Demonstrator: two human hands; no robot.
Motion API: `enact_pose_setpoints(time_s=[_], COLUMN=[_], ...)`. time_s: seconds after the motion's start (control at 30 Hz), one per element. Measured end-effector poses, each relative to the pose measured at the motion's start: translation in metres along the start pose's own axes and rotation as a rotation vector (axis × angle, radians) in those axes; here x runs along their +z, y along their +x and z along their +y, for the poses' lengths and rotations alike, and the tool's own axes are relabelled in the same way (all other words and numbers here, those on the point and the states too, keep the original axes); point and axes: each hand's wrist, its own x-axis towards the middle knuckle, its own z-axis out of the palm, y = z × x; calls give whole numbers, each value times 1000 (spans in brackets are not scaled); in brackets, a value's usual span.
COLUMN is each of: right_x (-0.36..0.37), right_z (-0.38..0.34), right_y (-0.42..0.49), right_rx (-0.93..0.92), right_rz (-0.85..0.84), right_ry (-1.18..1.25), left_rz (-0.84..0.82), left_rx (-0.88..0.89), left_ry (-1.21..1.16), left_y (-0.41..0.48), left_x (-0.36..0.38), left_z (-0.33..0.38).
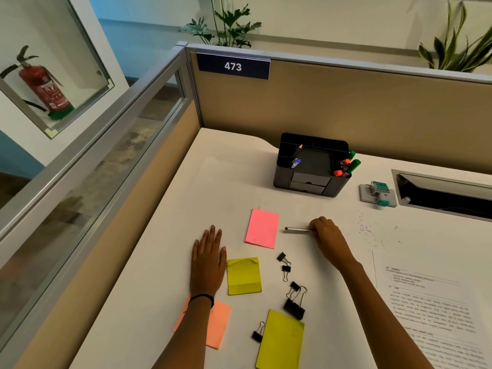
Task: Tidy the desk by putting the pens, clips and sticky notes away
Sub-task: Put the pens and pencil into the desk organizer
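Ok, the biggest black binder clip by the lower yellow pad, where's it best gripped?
Probably the large black metal binder clip by its looped silver wire handles, which stick out past the body on its far side; pinch both from above. A smaller black clip lies close beside them.

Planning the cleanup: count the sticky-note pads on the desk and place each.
4. A pink pad left of the pen; a yellow-green pad right of the left hand; an orange pad partly under the left forearm; a second yellow-green pad nearest the camera.
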Motion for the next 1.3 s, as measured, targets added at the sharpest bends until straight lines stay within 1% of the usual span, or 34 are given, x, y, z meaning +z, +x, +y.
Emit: enact_pose_setpoints(time_s=[0.07, 0.17, 0.3, 0.37, 0.43, 0.6, 0.73, 1.0, 1.17, 1.23, 1.3], right_x=[-11, -36, -70, -79, -82, -74, -69, -63, -65, -66, -64], right_z=[-10, -33, -61, -70, -75, -77, -79, -77, -72, -70, -69], right_y=[9, 32, 66, 84, 101, 129, 138, 140, 132, 121, 104], right_rx=[47, 50, -52, -74, -57, 8, 10, 75, 65, 60, 50], right_rz=[79, 309, 529, 592, 581, 408, 316, 187, 177, 228, 280], right_ry=[162, 350, 368, 326, 283, 172, 26, -79, -94, -70, 10], left_rz=[1, 0, 10, 7, 12, 7, 13, 23, 6, 7, 11], left_rx=[5, 4, 9, 2, -3, 9, 3, 19, 29, 33, 36], left_ry=[0, 6, 1, -6, -13, 9, -2, 12, 31, 25, 13], left_y=[0, 0, 0, 0, 1, 1, 1, 1, 1, 1, 1], left_x=[0, 0, 1, 3, 6, 3, 5, 6, 6, 6, 5], left_z=[0, 0, -1, -2, -4, -3, -4, -5, -6, -7, -7])
